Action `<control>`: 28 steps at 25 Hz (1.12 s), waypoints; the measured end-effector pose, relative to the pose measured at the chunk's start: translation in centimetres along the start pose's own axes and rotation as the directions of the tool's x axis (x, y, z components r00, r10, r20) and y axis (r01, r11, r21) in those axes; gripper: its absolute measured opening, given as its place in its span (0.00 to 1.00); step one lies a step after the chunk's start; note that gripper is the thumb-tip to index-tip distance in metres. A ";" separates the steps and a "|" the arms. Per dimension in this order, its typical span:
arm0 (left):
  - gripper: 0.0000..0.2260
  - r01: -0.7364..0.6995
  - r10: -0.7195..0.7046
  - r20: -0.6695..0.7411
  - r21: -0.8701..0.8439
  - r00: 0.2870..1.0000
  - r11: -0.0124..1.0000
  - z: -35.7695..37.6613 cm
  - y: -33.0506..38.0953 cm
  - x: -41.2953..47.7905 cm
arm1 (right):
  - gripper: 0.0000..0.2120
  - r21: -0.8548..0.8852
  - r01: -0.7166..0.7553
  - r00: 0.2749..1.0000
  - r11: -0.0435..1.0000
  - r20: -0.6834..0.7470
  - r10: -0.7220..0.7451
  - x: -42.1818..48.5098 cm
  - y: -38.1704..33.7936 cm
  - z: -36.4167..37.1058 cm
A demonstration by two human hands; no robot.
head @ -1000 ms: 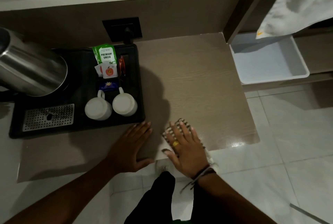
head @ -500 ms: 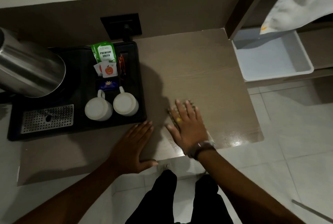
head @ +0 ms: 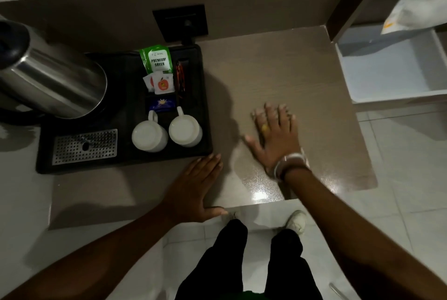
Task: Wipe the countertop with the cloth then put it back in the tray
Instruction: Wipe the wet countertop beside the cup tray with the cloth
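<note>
While the right hand (head: 275,140) presses flat with fingers spread, the cloth (head: 289,114) lies almost hidden under it, mid-counter (head: 278,77). Left hand (head: 193,186) rests flat, empty, near the black tray (head: 121,164).

The counter (head: 278,77) was a brown wood-grain surface filling the middle of the frame, its near edge glossy and catching light at lower center. A black tray (head: 205,96) sat directly on it at center left. To the right of the tray, the right hand (head: 275,135) lay flat on the counter with fingers spread; only slight traces of the cloth (head: 289,112) showed at the fingertips. The left hand (head: 193,188) rested palm down near the front edge, fingertips just beside the tray's near rim, thumb along the counter's edge.
</note>
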State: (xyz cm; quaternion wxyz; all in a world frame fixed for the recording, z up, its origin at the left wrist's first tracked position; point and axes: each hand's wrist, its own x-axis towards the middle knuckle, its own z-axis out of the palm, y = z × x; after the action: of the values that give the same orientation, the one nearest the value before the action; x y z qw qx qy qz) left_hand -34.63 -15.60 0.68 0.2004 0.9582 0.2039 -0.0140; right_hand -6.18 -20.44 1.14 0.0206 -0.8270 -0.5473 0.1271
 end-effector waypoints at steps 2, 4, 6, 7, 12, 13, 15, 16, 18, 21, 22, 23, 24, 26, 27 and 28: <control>0.50 0.002 -0.002 -0.011 0.015 1.000 1.000 0.2 0.0 0.0 | 0.35 -0.047 0.074 0.997 0.996 0.020 -0.073 -5.8 1.7 0.9; 0.49 -0.001 0.002 -0.024 0.020 1.000 1.000 0.4 0.1 -0.2 | 0.35 -0.048 -0.055 0.998 0.997 0.023 0.056 -7.7 5.6 0.1; 0.46 -0.019 0.020 -0.024 0.038 1.000 0.999 0.4 0.1 -0.2 | 0.38 -0.028 -0.241 0.970 0.970 -0.004 0.241 -4.5 8.6 -1.4; 0.45 -0.023 0.024 -0.016 0.041 1.000 0.999 0.4 0.2 -0.2 | 0.39 0.018 -0.310 0.950 0.950 -0.017 0.311 -1.7 8.9 -2.1; 0.40 -0.021 0.022 -0.008 0.038 1.000 0.999 0.1 0.3 0.3 | 0.38 0.090 -0.163 0.985 0.983 -0.037 0.167 7.0 2.4 -2.5; 0.40 -0.026 0.027 -0.014 0.040 1.000 0.999 0.1 0.3 0.3 | 0.37 0.049 -0.063 0.998 0.997 -0.018 0.064 5.5 0.6 -1.8; 0.39 -0.035 0.036 -0.025 0.050 0.999 0.998 0.1 0.3 0.3 | 0.35 -0.039 0.095 0.995 0.995 0.038 -0.093 -0.3 -2.0 0.1; 0.38 -0.042 0.043 -0.026 0.056 0.999 0.998 0.1 0.2 0.3 | 0.35 -0.044 0.131 0.991 0.990 0.047 -0.128 -3.2 -1.9 0.9; 0.36 -0.061 0.063 -0.024 0.071 0.998 0.996 0.3 0.1 0.1 | 0.33 -0.038 0.111 0.992 0.993 0.061 -0.108 -6.0 0.5 1.3; 0.35 -0.061 0.061 -0.001 0.078 0.998 0.995 0.5 0.0 -0.2 | 0.31 -0.011 -0.101 0.995 0.995 -0.016 0.100 -2.9 5.6 -0.5; 0.35 -0.055 0.055 0.003 0.081 0.998 0.995 0.6 0.1 -0.1 | 0.33 0.023 -0.184 0.981 0.983 -0.059 0.185 -0.5 6.6 -1.2; 0.35 -0.055 0.054 0.008 0.088 0.998 0.995 0.6 0.1 -0.1 | 0.36 0.076 -0.258 0.961 0.963 -0.079 0.264 2.3 7.2 -1.9; 0.35 -0.059 0.058 0.014 0.101 0.998 0.993 0.7 0.2 0.0 | 0.38 0.128 -0.309 0.942 0.942 -0.094 0.322 4.9 7.0 -2.4; 0.35 -0.067 0.065 0.019 0.121 0.998 0.990 0.7 0.2 0.1 | 0.39 0.154 -0.304 0.942 0.940 -0.097 0.320 8.2 5.1 -2.8; 0.36 -0.070 0.069 0.013 0.121 0.998 0.990 0.7 0.1 0.2 | 0.37 0.130 -0.238 0.965 0.963 -0.081 0.249 8.3 3.6 -2.5; 0.36 -0.074 0.074 0.002 0.118 0.997 0.990 0.7 0.1 0.3 | 0.35 0.085 -0.140 0.987 0.986 -0.064 0.146 7.2 1.9 -2.0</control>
State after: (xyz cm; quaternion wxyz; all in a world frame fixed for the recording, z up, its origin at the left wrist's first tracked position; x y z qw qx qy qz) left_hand -34.28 -15.84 0.01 0.1435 0.9753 0.1672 -0.0172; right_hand -1.34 -14.47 1.40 0.0639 -0.8665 -0.4800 0.1212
